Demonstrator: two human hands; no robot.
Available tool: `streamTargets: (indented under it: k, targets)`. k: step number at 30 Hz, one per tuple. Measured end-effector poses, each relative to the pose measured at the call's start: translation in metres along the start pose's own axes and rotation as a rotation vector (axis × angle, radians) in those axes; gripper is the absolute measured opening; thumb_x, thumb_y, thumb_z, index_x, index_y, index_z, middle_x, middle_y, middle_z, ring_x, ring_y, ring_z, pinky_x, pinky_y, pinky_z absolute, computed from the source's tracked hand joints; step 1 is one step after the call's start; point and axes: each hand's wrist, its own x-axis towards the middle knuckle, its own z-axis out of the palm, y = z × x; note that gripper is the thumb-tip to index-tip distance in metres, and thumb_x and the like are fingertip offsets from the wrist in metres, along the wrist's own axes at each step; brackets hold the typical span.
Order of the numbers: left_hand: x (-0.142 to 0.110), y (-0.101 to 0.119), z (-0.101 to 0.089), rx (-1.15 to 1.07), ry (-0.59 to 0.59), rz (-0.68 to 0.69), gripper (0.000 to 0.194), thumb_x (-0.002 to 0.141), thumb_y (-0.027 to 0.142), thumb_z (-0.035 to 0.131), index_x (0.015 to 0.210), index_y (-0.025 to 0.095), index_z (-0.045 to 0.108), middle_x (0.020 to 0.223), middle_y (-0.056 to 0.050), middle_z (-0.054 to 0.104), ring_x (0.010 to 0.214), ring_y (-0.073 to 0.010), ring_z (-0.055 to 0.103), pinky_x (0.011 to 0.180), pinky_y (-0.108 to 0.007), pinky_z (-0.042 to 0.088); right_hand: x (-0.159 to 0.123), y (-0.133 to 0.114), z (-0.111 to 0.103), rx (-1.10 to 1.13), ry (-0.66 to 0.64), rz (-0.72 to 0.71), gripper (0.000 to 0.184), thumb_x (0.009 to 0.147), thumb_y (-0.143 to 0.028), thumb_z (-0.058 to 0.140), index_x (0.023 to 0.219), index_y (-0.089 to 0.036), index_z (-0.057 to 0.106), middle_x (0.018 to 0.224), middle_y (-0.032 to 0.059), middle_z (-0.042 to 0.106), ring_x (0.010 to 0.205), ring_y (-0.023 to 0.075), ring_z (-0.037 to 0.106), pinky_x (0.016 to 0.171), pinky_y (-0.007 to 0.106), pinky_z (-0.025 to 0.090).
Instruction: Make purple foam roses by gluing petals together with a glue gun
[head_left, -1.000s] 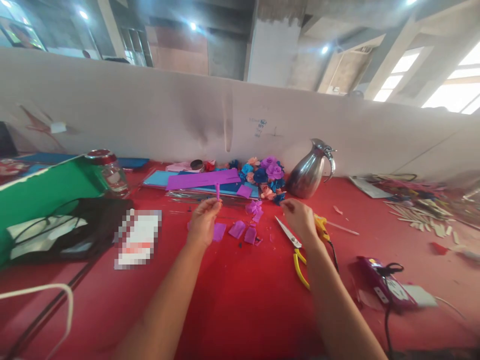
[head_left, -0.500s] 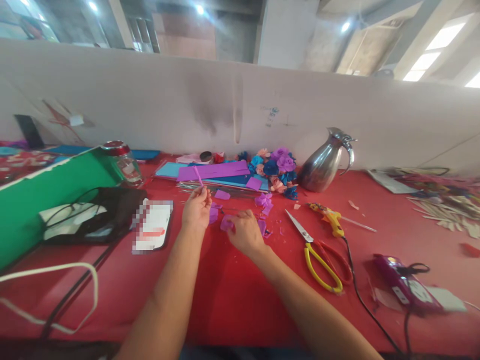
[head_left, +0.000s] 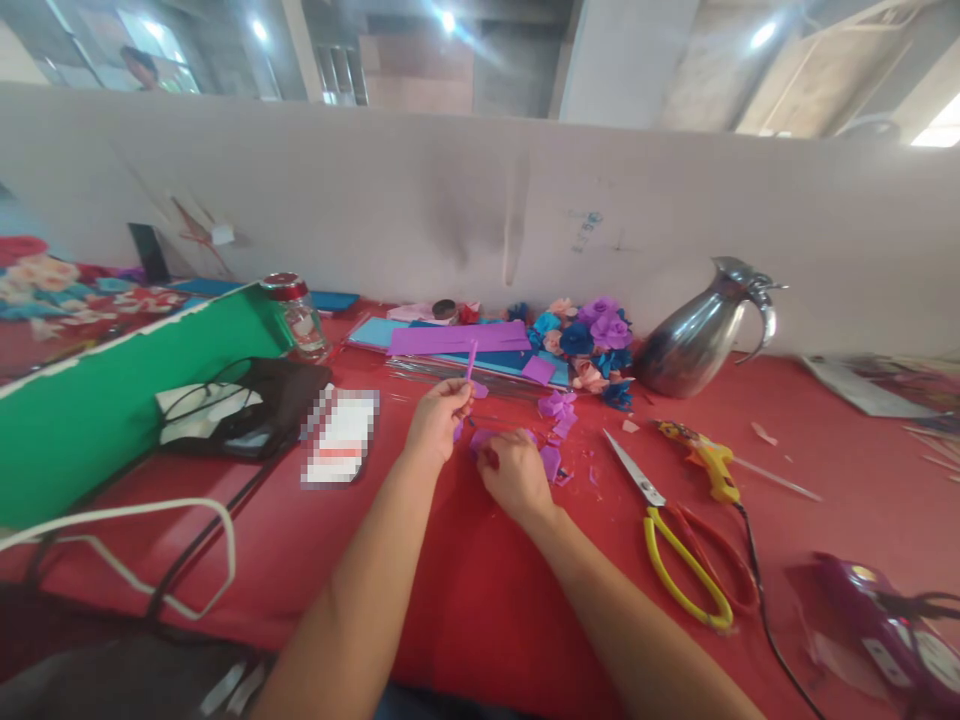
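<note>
left hand (head_left: 439,420) raised, fingertips pinched; right hand (head_left: 516,474) lower, fingers curled.

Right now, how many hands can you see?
2. The left hand pinches a thin purple stick; the right hand is at the purple pieces, nearer the scissors.

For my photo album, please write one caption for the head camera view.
Left hand holding a rolled purple strip, right hand over purple pieces, scissors lying nearby.
</note>
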Motion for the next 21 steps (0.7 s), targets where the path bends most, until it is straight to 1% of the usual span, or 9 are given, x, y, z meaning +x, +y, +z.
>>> streamTargets:
  k: [4,7,10,14,15,19,21]
  targets:
    - [0.004,0.01,-0.007,-0.055,0.1,0.013,0.013,0.058,0.009,0.072,0.065,0.016,0.063,0.065,0.002,0.062,0.058,-0.0061,0.054,0.057,-0.019,0.04,0.001,0.003,0.001,0.05,0.015,0.027,0.016,0.075,-0.013,0.053,0.075,-0.018,0.068,0.076,0.0062,0.069,0.08,0.021,0.057,0.077,0.03,0.041]
    - [0.006,0.012,-0.01,-0.1,0.13,-0.015,0.014,0.059,0.008,0.072,0.064,0.016,0.062,0.062,0.002,0.06,0.055,-0.0047,0.052,0.054,-0.017,0.038,0.002,0.006,0.003,0.077,0.048,0.061,0.016,0.073,-0.012,0.054,0.075,-0.018,0.069,0.075,0.0051,0.069,0.079,0.0201,0.058,0.074,0.028,0.041]
    - [0.006,0.008,-0.01,-0.108,0.098,-0.032,0.015,0.059,0.006,0.073,0.065,0.015,0.062,0.062,0.002,0.059,0.054,-0.0044,0.051,0.052,-0.016,0.038,0.001,0.008,0.006,0.108,0.069,0.072,0.016,0.073,-0.012,0.055,0.076,-0.018,0.07,0.075,0.0045,0.069,0.078,0.0194,0.058,0.073,0.027,0.042]
    - [0.004,-0.001,-0.005,-0.065,-0.034,-0.056,0.015,0.06,0.009,0.074,0.067,0.015,0.063,0.061,0.002,0.058,0.054,-0.0055,0.05,0.052,-0.018,0.039,0.001,0.012,0.01,0.12,0.079,0.092,0.014,0.073,-0.014,0.056,0.077,-0.019,0.069,0.077,0.0042,0.069,0.079,0.0194,0.059,0.072,0.026,0.042]
    - [0.004,-0.002,-0.005,-0.053,-0.05,-0.064,0.015,0.061,0.009,0.075,0.068,0.015,0.063,0.061,0.002,0.058,0.053,-0.0057,0.05,0.052,-0.018,0.039,0.002,0.013,0.01,0.12,0.072,0.097,0.014,0.073,-0.015,0.056,0.076,-0.019,0.069,0.076,0.004,0.069,0.079,0.0194,0.059,0.071,0.026,0.042]
    - [0.002,-0.003,-0.005,-0.036,-0.005,-0.127,0.011,0.064,0.008,0.072,0.069,0.014,0.063,0.061,0.001,0.058,0.053,-0.0065,0.052,0.05,-0.018,0.039,0.002,0.015,0.01,0.128,0.043,0.097,0.013,0.074,-0.015,0.057,0.075,-0.018,0.069,0.076,0.004,0.07,0.077,0.0191,0.059,0.069,0.026,0.042]
    - [-0.004,-0.003,-0.008,-0.035,0.007,-0.164,0.011,0.065,0.006,0.069,0.068,0.014,0.062,0.062,0.001,0.059,0.054,-0.0069,0.053,0.05,-0.018,0.04,0.003,0.015,0.01,0.138,0.038,0.094,0.013,0.075,-0.015,0.057,0.077,-0.018,0.07,0.078,0.0039,0.07,0.078,0.0185,0.06,0.07,0.025,0.042]
